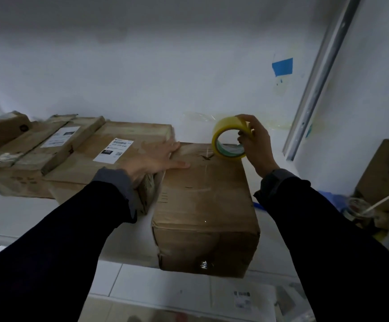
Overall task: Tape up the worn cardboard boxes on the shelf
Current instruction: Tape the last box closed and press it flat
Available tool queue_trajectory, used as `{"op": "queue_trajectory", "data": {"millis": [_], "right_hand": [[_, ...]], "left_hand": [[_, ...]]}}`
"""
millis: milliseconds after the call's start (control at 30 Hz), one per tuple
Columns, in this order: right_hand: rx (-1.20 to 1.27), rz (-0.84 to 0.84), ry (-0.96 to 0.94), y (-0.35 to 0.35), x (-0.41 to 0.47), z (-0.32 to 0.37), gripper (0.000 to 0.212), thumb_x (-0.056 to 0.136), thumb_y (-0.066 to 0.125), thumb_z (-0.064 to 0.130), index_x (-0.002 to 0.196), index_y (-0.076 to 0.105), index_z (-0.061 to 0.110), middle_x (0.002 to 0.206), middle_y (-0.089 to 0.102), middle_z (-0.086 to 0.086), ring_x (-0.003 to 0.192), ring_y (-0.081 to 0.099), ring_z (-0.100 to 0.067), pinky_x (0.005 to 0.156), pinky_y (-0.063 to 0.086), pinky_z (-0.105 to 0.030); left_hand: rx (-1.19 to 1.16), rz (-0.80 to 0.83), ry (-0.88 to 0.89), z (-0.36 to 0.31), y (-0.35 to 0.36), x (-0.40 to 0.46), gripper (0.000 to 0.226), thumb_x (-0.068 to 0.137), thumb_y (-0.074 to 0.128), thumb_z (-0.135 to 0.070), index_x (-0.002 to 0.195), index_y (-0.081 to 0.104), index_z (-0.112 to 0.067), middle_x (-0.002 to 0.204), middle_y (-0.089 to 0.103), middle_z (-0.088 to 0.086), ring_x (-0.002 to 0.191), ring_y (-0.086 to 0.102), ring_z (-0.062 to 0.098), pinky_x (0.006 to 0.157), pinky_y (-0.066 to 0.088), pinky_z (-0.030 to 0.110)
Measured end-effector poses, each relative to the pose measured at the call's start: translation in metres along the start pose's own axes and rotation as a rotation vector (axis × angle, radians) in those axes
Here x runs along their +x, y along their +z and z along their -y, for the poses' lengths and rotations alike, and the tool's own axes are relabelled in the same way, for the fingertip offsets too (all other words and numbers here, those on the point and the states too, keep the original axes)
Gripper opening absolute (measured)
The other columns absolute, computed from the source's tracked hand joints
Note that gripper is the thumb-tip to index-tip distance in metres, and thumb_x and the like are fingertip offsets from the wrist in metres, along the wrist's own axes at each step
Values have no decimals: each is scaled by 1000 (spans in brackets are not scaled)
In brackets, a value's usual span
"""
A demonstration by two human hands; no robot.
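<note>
Far L, abt 9 o'clock: stack of flat cardboard boxes [14, 145] on the white shelf [26, 217], one w/ a white label. Next R, a wider flat box [128, 145] w/ a shipping label [113, 151] on top, lying just beside the main box.

L hand [152, 160], ctr frame: grip open, fingers straight & spread, palm flat across the seam where the flat box meets the worn cardboard box [202, 205]; fingertips rest on that box's top at its far L edge.

Worn box sits ctr, abt 6 o'clock from the tape, near end hanging over the shelf front; creased, dented at the front face, glossy clear tape along its top.

R hand [255, 145], abt 1 o'clock of the box: grip closed round the yellow tape roll [229, 138], fingers through the core, roll standing on edge, touching the box's far R top corner.

Far R, 3 o'clock: blue tape patch [283, 66] on the wall, metal shelf upright [316, 84], another brown box [374, 173] low beside it.
</note>
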State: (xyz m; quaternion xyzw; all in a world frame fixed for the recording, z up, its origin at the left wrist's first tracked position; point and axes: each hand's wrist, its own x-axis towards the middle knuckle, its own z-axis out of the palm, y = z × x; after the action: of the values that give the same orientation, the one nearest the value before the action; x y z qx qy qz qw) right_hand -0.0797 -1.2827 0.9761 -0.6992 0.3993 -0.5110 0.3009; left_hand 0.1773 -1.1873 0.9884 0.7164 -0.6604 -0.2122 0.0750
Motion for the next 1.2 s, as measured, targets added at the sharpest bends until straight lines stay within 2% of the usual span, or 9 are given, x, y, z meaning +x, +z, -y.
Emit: {"op": "queue_trajectory", "data": {"millis": [100,200,500,633,767,833,933,1100,1200], "right_hand": [[36,35,69,3,-9,-7,36,89,45,-6,118,53,12,87,65,2,89,64,-20,83,54,-43],[92,31,126,7,-16,-17,28,89,52,-1,114,49,10,91,67,6,96,65,-22,90,53,-49],[125,21,112,18,-20,-22,31,92,57,4,121,49,10,98,67,3,96,64,-14,85,51,-31],[127,17,96,21,-18,-14,31,93,55,7,122,56,16,97,69,-6,92,65,-18,81,52,-33],[28,-149,-9,2,2,-5,51,78,46,-1,119,67,18,104,70,-8,97,64,-23,83,51,-33],[-14,-297,-28,-24,13,-13,57,68,44,-4,110,73,21,107,71,-10,102,65,-26,87,53,-42],[-66,-335,53,-47,7,-30,50,72,50,-10,105,75,18,105,73,-3,102,66,-18,90,53,-40],[113,-353,238,-38,-23,-57,45,80,50,-15,104,72,16,99,70,-4,97,67,-20,79,55,-19],[225,-378,365,-25,-33,-74,44,82,47,-13,101,68,21,96,70,-9,92,67,-24,77,54,-31]], "left_hand": [[228,35,-18,-20,3,-9,112,82,35,-84,161,-5,-14,167,-16,1,154,-15,21,123,-6,42],[293,58,-49,-39,12,-13,129,66,23,-95,159,-13,-12,166,-22,5,152,-22,17,124,-9,41],[260,0,-16,-81,43,4,122,75,24,-95,160,-8,-14,167,-18,7,153,-18,19,126,-3,40],[246,-81,4,-77,52,2,118,79,21,-93,160,-9,-14,168,-13,6,154,-14,18,125,-4,36],[265,-68,-13,-79,50,-4,115,84,24,-89,160,-9,-10,168,-12,7,155,-11,19,124,-4,34],[258,-64,-23,-79,50,-5,116,82,25,-89,160,-9,-10,168,-13,6,155,-12,19,125,-3,35],[241,-53,-19,-78,49,-5,117,81,24,-92,160,-10,-12,168,-15,4,154,-13,18,126,-3,36],[236,-46,15,-76,49,-4,110,79,21,-93,161,-3,-24,167,-17,3,154,-16,19,125,-5,38],[234,-39,41,-74,50,-4,97,83,20,-90,160,0,-36,168,-16,1,154,-15,21,125,-5,39]]}}
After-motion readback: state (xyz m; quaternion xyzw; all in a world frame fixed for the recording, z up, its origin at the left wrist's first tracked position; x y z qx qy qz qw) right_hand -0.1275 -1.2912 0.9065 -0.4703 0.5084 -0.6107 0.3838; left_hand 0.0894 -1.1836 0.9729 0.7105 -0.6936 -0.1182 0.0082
